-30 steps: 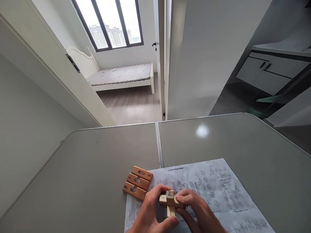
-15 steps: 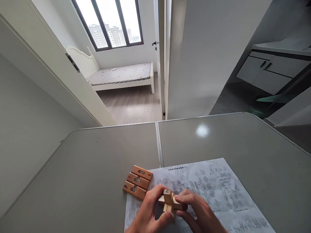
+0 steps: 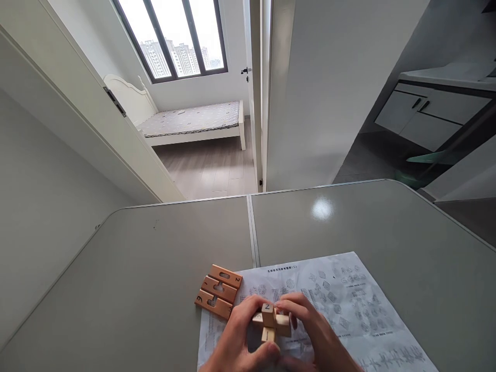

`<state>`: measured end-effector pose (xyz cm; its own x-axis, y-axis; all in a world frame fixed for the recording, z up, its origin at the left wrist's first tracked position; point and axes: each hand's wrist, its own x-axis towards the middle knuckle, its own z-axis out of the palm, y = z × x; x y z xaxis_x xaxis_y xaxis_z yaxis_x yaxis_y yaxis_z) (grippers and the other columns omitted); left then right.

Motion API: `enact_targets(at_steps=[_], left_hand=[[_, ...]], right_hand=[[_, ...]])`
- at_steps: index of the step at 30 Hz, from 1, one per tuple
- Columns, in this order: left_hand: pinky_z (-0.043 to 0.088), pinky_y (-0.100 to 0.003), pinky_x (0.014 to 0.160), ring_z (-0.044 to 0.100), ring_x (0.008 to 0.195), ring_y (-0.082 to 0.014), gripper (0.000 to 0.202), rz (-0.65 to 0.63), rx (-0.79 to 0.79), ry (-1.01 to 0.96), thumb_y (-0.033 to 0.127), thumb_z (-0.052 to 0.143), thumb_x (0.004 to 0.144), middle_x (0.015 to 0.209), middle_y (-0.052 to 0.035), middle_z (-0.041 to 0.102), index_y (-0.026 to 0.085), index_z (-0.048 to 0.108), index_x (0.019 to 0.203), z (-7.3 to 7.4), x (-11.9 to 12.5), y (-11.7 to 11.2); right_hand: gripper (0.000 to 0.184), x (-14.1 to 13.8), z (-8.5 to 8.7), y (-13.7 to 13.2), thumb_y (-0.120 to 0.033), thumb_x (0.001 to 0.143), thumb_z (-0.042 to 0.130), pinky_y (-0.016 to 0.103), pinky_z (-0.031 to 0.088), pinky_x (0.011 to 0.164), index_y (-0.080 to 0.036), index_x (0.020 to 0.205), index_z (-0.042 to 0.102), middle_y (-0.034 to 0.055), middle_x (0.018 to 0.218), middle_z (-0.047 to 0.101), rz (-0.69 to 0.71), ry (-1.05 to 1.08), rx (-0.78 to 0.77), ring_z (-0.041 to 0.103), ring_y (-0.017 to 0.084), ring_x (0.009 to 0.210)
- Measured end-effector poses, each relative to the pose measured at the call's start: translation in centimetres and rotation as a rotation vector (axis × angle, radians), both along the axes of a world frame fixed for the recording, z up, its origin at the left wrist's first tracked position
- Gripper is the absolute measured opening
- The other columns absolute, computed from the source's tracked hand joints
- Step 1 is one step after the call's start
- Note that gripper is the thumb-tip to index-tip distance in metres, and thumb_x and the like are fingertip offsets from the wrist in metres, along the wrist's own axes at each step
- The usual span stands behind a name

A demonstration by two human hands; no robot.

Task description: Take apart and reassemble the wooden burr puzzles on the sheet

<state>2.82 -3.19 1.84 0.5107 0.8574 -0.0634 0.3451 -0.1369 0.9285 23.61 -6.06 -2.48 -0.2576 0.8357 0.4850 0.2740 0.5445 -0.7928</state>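
Observation:
A pale wooden burr puzzle (image 3: 268,317), made of crossed bars, is held above the printed sheet (image 3: 382,330). On its upright bar the end is marked like an N or Z. My left hand (image 3: 241,335) wraps round it from the left, thumb at the near bar and fingers behind. From the right, my right hand (image 3: 315,326) has its fingertips on the puzzle's far side; its thumb is low and blurred. Three brown slotted wooden pieces (image 3: 219,291) with numbers lie side by side at the sheet's left edge.
The grey table (image 3: 155,279) has a seam (image 3: 252,227) down its middle and a raised metal edge. Beyond it stand a wall, an open doorway with a bed (image 3: 194,119), and a white cabinet (image 3: 422,111) at the right.
My right fingers have shifted from the right-hand bar to the puzzle's far side, and the right thumb has dropped lower. The left hand keeps its hold. The view shifts slightly.

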Motion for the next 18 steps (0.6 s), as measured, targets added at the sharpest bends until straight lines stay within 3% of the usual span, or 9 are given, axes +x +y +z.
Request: enact_targets(at_steps=[2,5,10,18], left_hand=[[0.052,-0.031,0.080,0.064,0.088,-0.0250,0.075,-0.007,-0.004,0.011,0.086,0.049,0.088,0.101,-0.0087,0.072,0.018,0.069,0.110,-0.2,0.1,-0.1],[0.050,-0.033,0.083,0.063,0.088,-0.0249,0.076,-0.005,0.046,0.039,0.087,0.052,0.085,0.098,-0.0091,0.069,0.016,0.069,0.107,-0.6,0.2,-0.1],[0.049,-0.036,0.086,0.062,0.091,-0.0271,0.079,-0.037,0.071,0.041,0.090,0.050,0.084,0.100,-0.0113,0.069,0.016,0.069,0.102,-0.5,0.6,0.0],[0.051,-0.033,0.087,0.066,0.095,-0.0271,0.067,0.036,-0.002,0.024,0.080,0.055,0.087,0.106,-0.0073,0.074,0.020,0.068,0.114,-0.7,-0.4,-0.2]], right_hand=[[0.066,-0.1,-0.5,-0.2,-0.051,0.098,0.071,0.036,0.064,0.091,-0.025,0.153,0.044,0.0155,0.130,0.062,0.009,-0.053,0.000,0.070,0.029,0.110],[0.064,-0.1,-1.1,-0.3,-0.036,0.101,0.068,0.038,0.062,0.096,-0.027,0.159,0.041,0.0162,0.137,0.057,0.024,-0.146,0.037,0.067,0.029,0.118],[0.058,0.2,-1.2,-0.1,-0.024,0.099,0.066,0.036,0.063,0.094,-0.027,0.155,0.047,0.0154,0.134,0.058,0.047,-0.174,0.085,0.066,0.028,0.117],[0.051,-0.5,-0.7,-0.4,-0.025,0.095,0.071,0.038,0.065,0.089,-0.027,0.142,0.052,0.0140,0.123,0.063,-0.100,-0.071,0.044,0.071,0.028,0.105]])
